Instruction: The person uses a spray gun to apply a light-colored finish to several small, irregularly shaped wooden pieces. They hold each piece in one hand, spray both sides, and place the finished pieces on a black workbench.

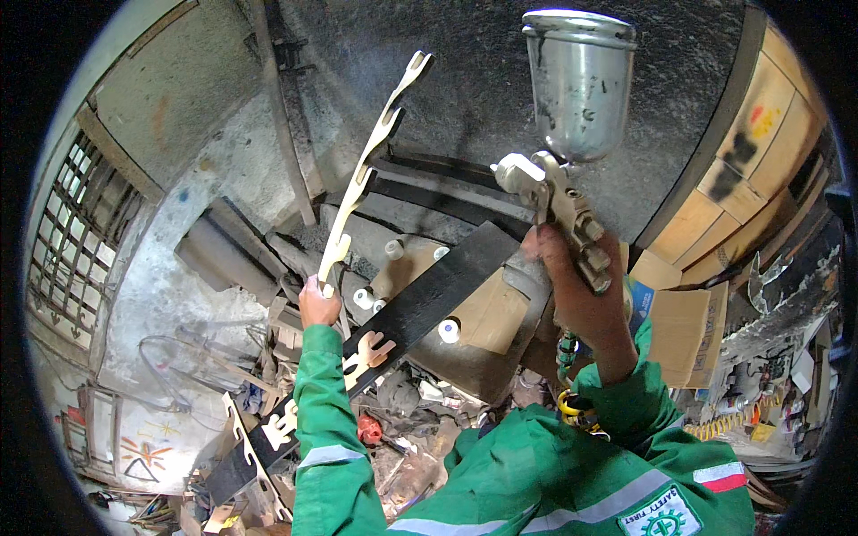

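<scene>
Spray gun (559, 192) sits in the right hand (572, 286) at about 2 o'clock from picture centre, fingers wrapped tight around the grip, metal cup (579, 80) sticking straight up at 1 o'clock. Nozzle points left, toward the cutout strip.

Left hand (317, 305) is at roughly 9 o'clock from centre, fingers closed around the bottom end of a long pale wooden strip (368, 170) with notched, hook-like cutouts. The strip runs up and to the right to about 12 o'clock, well clear of everything below it.

Under both hands there's a black board (429, 299) lying diagonally from 7 o'clock up toward centre, with a couple more pale cutout pieces (366, 350) resting on it. White-capped pegs (450, 330) stick up just beside the board. Cardboard (684, 330) is stacked at 4 o'clock, and a barred window (76, 232) is way over at 9 o'clock. Both sleeves (326, 420) are green with reflective bands.
</scene>
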Demonstrator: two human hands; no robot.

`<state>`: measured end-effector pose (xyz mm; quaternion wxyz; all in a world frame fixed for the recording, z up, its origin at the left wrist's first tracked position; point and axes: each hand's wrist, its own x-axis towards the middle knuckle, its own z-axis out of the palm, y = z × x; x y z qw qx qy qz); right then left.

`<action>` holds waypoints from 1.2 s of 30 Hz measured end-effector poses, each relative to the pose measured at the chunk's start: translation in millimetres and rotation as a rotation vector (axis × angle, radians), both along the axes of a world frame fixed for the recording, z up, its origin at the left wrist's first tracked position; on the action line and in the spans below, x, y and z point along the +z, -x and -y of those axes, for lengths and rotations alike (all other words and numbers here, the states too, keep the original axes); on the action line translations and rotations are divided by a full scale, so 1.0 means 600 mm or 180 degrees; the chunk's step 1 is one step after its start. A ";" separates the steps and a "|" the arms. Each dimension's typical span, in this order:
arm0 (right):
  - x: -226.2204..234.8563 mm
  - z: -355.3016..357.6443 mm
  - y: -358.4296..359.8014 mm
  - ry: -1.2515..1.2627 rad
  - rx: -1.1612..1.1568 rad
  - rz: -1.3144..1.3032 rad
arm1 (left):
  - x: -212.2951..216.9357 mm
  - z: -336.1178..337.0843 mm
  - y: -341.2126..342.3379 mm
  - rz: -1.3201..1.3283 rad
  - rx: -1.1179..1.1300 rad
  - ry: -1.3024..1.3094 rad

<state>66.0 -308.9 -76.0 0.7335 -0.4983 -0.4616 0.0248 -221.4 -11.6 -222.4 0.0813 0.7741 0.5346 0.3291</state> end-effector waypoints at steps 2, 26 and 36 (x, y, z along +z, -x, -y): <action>-0.004 -0.004 0.015 -0.0059 0.0216 -0.0043 | -0.001 -0.001 -0.013 0.0122 -0.0016 0.0171; 0.010 0.029 0.055 0.0540 0.0400 -0.0765 | -0.070 0.027 -0.066 0.1309 -0.0907 0.1341; -0.043 0.092 0.090 0.1048 0.1359 -0.1082 | -0.209 0.108 -0.076 0.2252 -0.0711 0.0968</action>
